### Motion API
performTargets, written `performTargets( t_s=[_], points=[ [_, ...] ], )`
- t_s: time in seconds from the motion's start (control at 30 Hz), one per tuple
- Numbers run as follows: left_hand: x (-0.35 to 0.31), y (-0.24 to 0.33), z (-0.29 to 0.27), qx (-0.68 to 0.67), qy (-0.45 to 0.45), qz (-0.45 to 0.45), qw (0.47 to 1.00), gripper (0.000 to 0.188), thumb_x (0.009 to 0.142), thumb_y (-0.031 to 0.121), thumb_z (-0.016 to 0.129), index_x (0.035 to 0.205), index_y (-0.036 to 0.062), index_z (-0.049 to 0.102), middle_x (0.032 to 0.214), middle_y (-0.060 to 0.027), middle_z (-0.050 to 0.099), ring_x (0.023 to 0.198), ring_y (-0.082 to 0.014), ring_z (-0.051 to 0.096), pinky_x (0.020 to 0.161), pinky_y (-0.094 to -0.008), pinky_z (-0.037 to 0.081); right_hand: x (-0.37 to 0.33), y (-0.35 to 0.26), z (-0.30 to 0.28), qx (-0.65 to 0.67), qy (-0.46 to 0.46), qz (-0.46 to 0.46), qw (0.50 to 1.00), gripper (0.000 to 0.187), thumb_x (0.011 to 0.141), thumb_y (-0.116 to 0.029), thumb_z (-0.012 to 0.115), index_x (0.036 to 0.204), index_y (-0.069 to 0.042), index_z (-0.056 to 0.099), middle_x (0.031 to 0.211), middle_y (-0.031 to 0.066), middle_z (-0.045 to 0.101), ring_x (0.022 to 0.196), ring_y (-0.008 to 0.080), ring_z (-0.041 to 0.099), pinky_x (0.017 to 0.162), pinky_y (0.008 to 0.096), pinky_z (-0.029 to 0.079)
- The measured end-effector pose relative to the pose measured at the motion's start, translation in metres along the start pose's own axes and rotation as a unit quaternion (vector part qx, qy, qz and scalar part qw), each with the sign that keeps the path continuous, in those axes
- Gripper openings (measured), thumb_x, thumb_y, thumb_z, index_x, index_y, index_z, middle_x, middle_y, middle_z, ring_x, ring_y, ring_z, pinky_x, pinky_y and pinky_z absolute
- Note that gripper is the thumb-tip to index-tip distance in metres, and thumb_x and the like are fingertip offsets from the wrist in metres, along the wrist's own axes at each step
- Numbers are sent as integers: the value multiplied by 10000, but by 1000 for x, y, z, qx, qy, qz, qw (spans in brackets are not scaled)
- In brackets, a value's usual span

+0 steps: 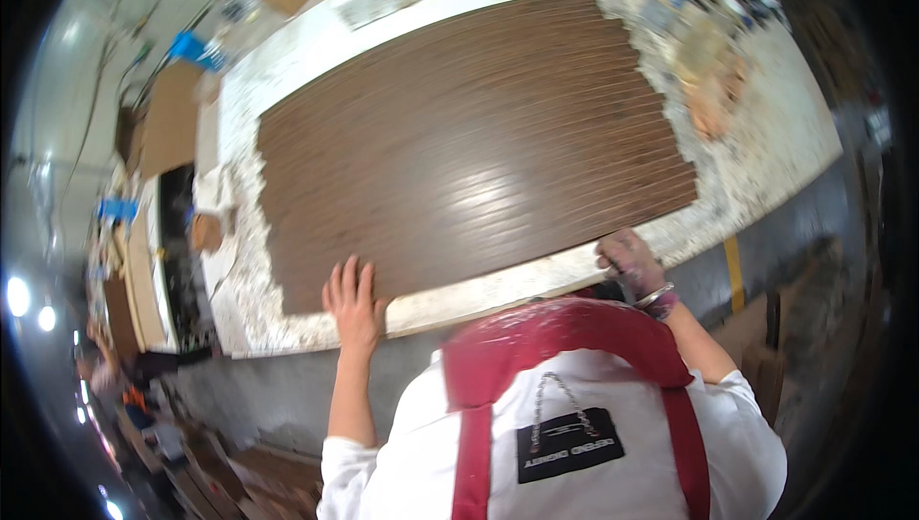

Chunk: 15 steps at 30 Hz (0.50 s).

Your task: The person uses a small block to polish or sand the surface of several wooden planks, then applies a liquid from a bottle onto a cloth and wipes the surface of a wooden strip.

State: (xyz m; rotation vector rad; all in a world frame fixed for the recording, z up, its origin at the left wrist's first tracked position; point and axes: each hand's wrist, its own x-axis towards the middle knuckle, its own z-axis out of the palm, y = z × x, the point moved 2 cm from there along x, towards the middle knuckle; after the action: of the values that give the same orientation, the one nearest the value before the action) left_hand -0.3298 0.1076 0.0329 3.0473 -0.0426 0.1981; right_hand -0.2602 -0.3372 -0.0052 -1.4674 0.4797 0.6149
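Observation:
A large dark brown wood-grain panel (431, 156) with fine parallel grooves and jagged short ends lies flat on a white, stained worktable (804, 137). My left hand (354, 305) is open, its fingers spread and laid on the panel near its front left corner. At the front edge, toward the right, my right hand (632, 261) is closed with curled fingers next to the panel's rim. Dark smudges cover that hand, and a bracelet circles its wrist. Whatever it may hold is hidden and blurred.
Mixed clutter (689, 32) and an orange-brown crumpled item (710, 103) lie at the table's far right. Cardboard (170, 118) stands beyond its left side. Another person (105, 367) is at the far left. A yellow stripe (734, 271) marks the floor on the right.

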Motion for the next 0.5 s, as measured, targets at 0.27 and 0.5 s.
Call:
performTargets(
  t_s=[0.27,0.5],
  points=[
    [74,-14,9,-16,39,-18,999,647,793,306,694,1378,162,459,1476,-69,366,1354,-315,324,1090,-526,224,70,-67,30,166,-32,-73,983,127,856,-101,601,901,-94,482,772,39,502,631,132,503,479,227,366],
    [96,-31,10,-29,42,-3,999,677,818,347,679,1412,167,410,1494,-80,323,1369,-321,298,1097,-549,210,108,-72,42,100,51,-126,986,171,846,-144,607,952,-83,487,732,27,477,628,131,492,488,241,379]
  ],
)
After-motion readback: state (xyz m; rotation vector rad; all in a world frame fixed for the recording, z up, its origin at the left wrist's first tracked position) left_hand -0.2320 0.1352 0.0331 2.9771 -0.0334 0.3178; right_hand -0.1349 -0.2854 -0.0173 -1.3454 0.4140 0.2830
